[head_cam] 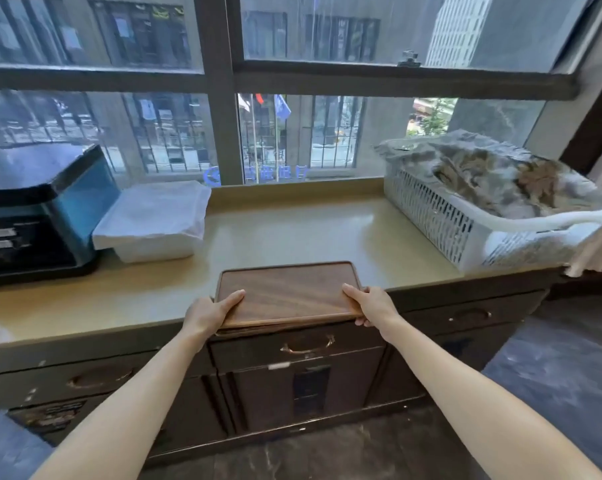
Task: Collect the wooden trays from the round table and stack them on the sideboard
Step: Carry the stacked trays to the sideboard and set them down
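Two bare forearms, no sleeves; left hand (207, 311), right hand (374, 304) ungloved.

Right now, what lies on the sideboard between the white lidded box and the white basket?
In the head view, only bare sideboard top lies between the box and basket.

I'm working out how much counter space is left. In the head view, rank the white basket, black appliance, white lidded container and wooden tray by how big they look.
1. white basket
2. black appliance, cut off at the frame edge, so unsure against the basket
3. wooden tray and white lidded container look alike; the tray sits nearer.
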{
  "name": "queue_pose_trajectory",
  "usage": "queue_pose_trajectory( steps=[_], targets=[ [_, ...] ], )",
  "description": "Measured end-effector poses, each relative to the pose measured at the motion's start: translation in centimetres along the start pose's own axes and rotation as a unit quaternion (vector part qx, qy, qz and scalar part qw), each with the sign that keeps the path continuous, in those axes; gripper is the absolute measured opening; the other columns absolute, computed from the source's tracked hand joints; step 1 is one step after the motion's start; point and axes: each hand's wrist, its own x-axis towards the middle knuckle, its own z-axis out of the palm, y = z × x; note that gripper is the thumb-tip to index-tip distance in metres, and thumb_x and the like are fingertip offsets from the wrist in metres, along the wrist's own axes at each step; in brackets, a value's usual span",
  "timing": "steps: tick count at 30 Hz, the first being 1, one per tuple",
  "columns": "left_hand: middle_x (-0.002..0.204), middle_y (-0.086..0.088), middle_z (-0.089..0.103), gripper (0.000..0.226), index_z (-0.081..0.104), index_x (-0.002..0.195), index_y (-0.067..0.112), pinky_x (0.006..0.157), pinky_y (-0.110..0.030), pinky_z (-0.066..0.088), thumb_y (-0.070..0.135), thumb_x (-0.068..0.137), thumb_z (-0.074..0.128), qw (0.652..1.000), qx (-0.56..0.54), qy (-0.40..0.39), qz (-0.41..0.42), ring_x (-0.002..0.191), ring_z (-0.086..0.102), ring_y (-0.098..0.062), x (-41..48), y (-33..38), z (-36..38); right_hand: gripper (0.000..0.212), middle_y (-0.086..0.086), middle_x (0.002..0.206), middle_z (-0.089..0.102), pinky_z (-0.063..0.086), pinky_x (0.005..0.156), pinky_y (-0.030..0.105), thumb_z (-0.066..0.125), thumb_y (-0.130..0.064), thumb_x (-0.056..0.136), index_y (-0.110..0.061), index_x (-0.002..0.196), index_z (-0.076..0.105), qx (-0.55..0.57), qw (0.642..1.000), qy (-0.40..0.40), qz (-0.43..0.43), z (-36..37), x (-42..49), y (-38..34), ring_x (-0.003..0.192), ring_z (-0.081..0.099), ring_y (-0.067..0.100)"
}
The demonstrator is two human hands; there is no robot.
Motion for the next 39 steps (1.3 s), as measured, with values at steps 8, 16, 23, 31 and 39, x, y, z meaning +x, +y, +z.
queue_pose_trajectory(
  steps=[8,16,23,31,39],
  targets=[
    [0.089,-0.015,0.068,0.054,0.062,0.083,0.002,0.078,-0.040,0.047,0.056,0.076,0.063,1.000,0.002,-0.007,-0.008,0.090,0.064,-0.034,14.0,2.6,3.0,0.038,0.004,0.066,0.053,0.035,0.030,0.014,0.059,-0.044,0.085,-0.012,0.071,0.045,-0.039,0.999,-0.006,0.006,2.1,14.8,-2.7,0.030,0.050,0.009],
    [0.099,-0.017,0.063,0.061,0.057,0.098,-0.001,0.077,-0.038,0.043,0.058,0.082,0.053,0.996,0.084,-0.020,0.001,0.097,0.059,-0.034,27.3,6.3,4.7,0.034,0.013,0.082,0.055,0.037,0.030,0.015,0.053,-0.040,0.089,-0.011,0.074,0.045,-0.041,0.999,0.012,0.023,3.7,28.4,-7.2,0.039,0.054,0.015],
    [0.115,-0.023,0.062,0.062,0.056,0.109,-0.004,0.084,-0.038,0.043,0.053,0.090,0.040,0.991,0.134,-0.026,0.005,0.108,0.057,-0.037,35.2,8.9,7.0,0.037,0.006,0.067,0.051,0.032,0.026,0.015,0.048,-0.038,0.092,-0.013,0.067,0.041,-0.071,0.996,0.023,0.053,4.2,35.7,-8.9,0.043,0.050,0.018],
    [0.117,-0.027,0.062,0.062,0.059,0.109,-0.005,0.088,-0.039,0.045,0.049,0.093,0.035,0.989,0.145,-0.023,-0.018,0.109,0.057,-0.039,40.5,10.0,8.3,0.038,0.010,0.076,0.053,0.047,0.053,0.027,0.050,-0.039,0.090,-0.014,0.062,0.044,-0.096,0.994,0.024,0.048,4.8,42.4,-11.1,0.065,0.053,0.026],
    [0.119,-0.023,0.063,0.063,0.060,0.110,0.000,0.091,-0.039,0.046,0.052,0.093,0.029,0.978,0.207,-0.027,-0.033,0.110,0.058,-0.037,43.9,11.0,9.3,0.042,0.007,0.065,0.049,0.053,0.066,0.043,0.049,-0.037,0.091,-0.012,0.058,0.043,-0.099,0.994,0.009,0.038,5.4,47.2,-11.8,0.064,0.051,0.027]
  ],
)
